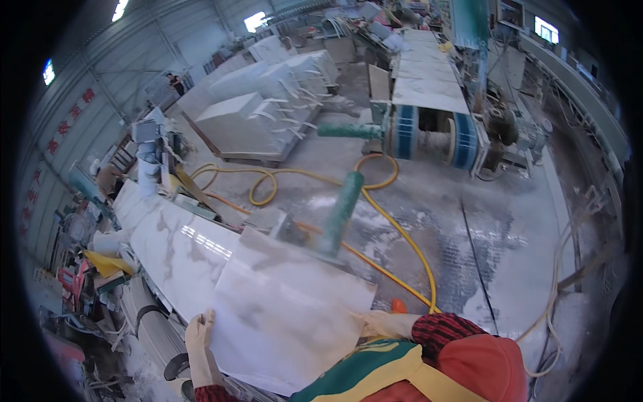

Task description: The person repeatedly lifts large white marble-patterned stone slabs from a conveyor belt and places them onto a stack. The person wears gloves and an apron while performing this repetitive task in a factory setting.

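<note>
The white marble slab [284, 315] sits front and centre, tilted, its far edge up near the green pole [340, 213] and its near edge down at the person's chest. To the left of the slab a longer polished slab [177, 244] lies on the bench, edge to edge with it, so there's little room on that side. To the right of the slab the wet concrete floor [482, 241] opens wide, crossed only by the looping yellow hose [395, 228]. Beyond the slab, well apart, stand the stacked stone blocks [261, 100] and the long roller machine [432, 127].

The slab itself is pale, faintly grey-veined, matte with dust, its corners square and its right-hand edge cleanly cut.

The left hand [199, 348], gloved in cream, is at the slab's lower left edge, fingers straight and pressed together flat along the edge. The right hand [382, 323], also gloved, meets the slab's right edge, the red checked sleeve [445, 329] bent behind it; whether those fingers curl under the stone cannot be told from here.
</note>
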A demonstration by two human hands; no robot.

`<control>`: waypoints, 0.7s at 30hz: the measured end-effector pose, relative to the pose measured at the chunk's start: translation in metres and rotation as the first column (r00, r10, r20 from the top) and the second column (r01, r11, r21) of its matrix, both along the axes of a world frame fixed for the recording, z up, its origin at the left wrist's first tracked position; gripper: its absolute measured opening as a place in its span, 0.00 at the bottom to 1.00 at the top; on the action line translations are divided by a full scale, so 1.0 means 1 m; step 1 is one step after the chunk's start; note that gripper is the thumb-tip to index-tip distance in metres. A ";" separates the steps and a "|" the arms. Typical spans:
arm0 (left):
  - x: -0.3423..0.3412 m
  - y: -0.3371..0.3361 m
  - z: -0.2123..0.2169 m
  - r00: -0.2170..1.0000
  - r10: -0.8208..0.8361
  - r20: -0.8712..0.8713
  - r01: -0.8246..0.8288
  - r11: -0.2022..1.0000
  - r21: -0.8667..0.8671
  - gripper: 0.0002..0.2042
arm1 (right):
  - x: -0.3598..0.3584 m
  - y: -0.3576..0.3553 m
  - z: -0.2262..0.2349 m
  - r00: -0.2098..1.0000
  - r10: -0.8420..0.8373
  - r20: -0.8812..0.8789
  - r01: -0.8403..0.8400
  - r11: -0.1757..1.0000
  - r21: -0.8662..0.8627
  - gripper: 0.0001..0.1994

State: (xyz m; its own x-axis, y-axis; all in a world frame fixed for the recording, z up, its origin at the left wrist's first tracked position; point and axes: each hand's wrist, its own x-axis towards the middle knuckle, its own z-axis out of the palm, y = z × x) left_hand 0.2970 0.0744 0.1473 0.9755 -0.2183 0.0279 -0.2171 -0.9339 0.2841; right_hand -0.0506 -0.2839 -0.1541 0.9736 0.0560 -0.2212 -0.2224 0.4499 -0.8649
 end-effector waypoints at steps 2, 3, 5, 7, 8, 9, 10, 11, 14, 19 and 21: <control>-0.037 -0.012 0.038 1.000 0.001 0.030 0.000 0.999 -0.048 0.33 | -0.018 -0.011 0.083 0.979 -0.018 -0.205 0.094 0.926 0.366 0.27; -0.052 -0.029 0.062 0.999 -0.016 0.039 0.020 0.995 -0.097 0.32 | -0.021 -0.027 0.075 0.997 -0.030 0.068 0.037 0.993 -0.109 0.27; -0.075 -0.049 0.087 0.998 -0.015 0.063 0.027 0.981 -0.190 0.32 | -0.026 -0.057 0.068 0.928 0.196 0.316 0.108 0.669 -0.735 0.28; -0.093 -0.058 0.094 0.996 0.034 0.086 -0.008 0.959 -0.284 0.31 | -0.019 -0.083 0.141 0.943 0.285 0.171 0.019 0.466 -0.884 0.30; -0.100 -0.072 0.096 0.996 0.053 0.072 -0.023 0.929 -0.369 0.28 | -0.018 -0.103 0.155 0.962 0.260 0.086 -0.028 0.408 -0.913 0.31; -0.106 -0.083 0.092 0.994 0.055 0.093 -0.008 0.895 -0.447 0.27 | -0.016 -0.122 0.168 0.972 0.236 0.003 -0.083 0.351 -0.933 0.31; -0.108 -0.097 0.087 0.991 0.048 0.121 0.022 0.854 -0.520 0.25 | -0.014 -0.152 0.149 0.979 0.205 -0.014 -0.067 0.254 -0.965 0.32; -0.109 -0.111 0.082 0.987 0.048 0.150 0.050 0.809 -0.585 0.24 | -0.008 -0.173 0.151 0.984 0.177 -0.027 -0.055 0.156 -0.986 0.33; -0.117 -0.165 0.064 0.996 -0.012 0.091 0.077 0.652 -0.754 0.20 | 0.005 -0.236 0.182 0.861 -0.508 0.007 0.507 0.858 -0.079 0.25; -0.081 -0.266 -0.030 0.992 -0.114 0.050 0.101 0.497 -0.862 0.18 | -0.002 -0.386 0.251 0.735 -0.660 0.155 0.675 0.691 -0.258 0.20; -0.095 -0.327 -0.042 0.990 -0.134 -0.040 0.025 0.452 -0.892 0.20 | -0.013 -0.434 0.289 0.692 -0.704 0.162 0.696 0.590 -0.411 0.21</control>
State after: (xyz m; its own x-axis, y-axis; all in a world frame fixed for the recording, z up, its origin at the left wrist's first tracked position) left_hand 0.2023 -0.2529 0.1053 0.9642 -0.2052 0.1679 -0.1991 -0.1421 0.9696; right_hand -0.0636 -0.7180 0.1352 0.6699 -0.7397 -0.0641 -0.0084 0.0788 -0.9969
